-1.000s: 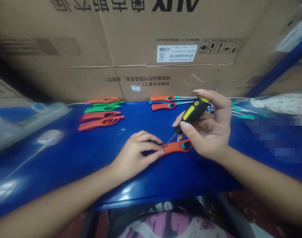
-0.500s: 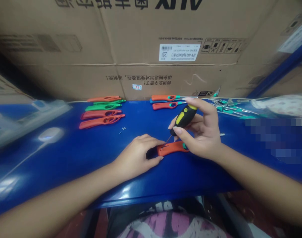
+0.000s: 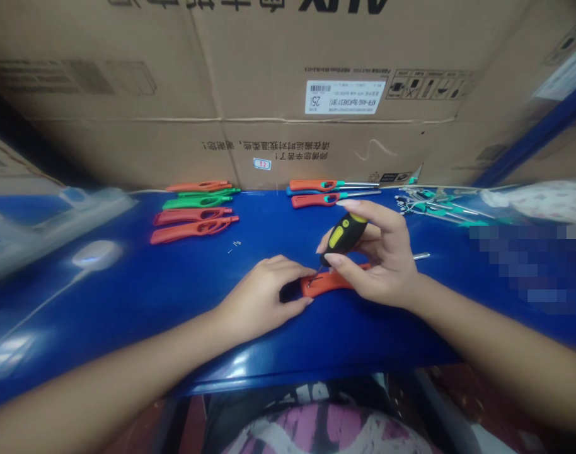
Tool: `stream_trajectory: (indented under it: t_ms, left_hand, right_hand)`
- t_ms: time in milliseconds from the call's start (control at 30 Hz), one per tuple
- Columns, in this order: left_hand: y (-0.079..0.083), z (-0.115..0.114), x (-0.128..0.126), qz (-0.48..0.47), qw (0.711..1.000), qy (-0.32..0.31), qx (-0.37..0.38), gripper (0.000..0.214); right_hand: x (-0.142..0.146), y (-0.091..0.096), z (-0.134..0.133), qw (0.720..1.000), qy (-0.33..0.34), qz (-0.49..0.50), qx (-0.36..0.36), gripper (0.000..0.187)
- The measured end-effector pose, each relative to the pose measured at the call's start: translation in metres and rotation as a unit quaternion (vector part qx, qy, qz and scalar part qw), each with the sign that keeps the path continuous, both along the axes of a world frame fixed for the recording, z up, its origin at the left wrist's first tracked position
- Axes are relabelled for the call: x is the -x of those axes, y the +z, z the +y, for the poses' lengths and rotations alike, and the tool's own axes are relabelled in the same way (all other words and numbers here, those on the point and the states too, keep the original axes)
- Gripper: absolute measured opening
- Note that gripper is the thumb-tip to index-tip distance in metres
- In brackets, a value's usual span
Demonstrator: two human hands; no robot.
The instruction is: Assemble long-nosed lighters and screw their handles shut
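An orange lighter body (image 3: 323, 282) lies on the blue table (image 3: 174, 296) in front of me. My left hand (image 3: 264, 297) is closed round its left end, pinning it down. My right hand (image 3: 377, 258) grips a black and yellow screwdriver (image 3: 341, 238) held steeply, its thin tip touching the orange body near my left fingertips. A metal rod (image 3: 421, 256) pokes out to the right from behind my right hand.
Orange and green lighter bodies (image 3: 196, 213) lie in a group at the back left; more with metal tubes (image 3: 323, 192) lie at back centre. Teal-tipped metal parts (image 3: 434, 205) are piled at back right. Loose screws (image 3: 234, 246) lie mid-table. A large cardboard box (image 3: 288, 88) walls the back.
My right hand has lowered and shifted left with the screwdriver, bringing it steeper over the orange body. My left hand has closed further round the body's end.
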State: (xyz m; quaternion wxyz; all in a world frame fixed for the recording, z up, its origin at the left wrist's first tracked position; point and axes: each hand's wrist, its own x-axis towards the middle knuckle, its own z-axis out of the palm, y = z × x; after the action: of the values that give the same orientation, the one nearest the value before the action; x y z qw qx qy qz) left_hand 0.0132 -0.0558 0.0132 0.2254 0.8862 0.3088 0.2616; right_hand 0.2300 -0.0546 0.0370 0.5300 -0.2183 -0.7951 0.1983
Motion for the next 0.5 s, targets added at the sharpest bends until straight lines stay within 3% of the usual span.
stream_trajectory:
  t_ms: [333,500]
  left_hand:
    - [0.001,-0.001,-0.001,-0.006,1.0,-0.005,0.013,0.032]
    - [-0.001,-0.001,-0.001,-0.016,1.0,-0.003,0.015,0.03]
  right_hand:
    - [0.0,0.0,-0.001,0.999,0.017,-0.031,-0.01,0.067]
    - [-0.002,0.008,-0.003,0.995,0.036,-0.065,0.068,0.06]
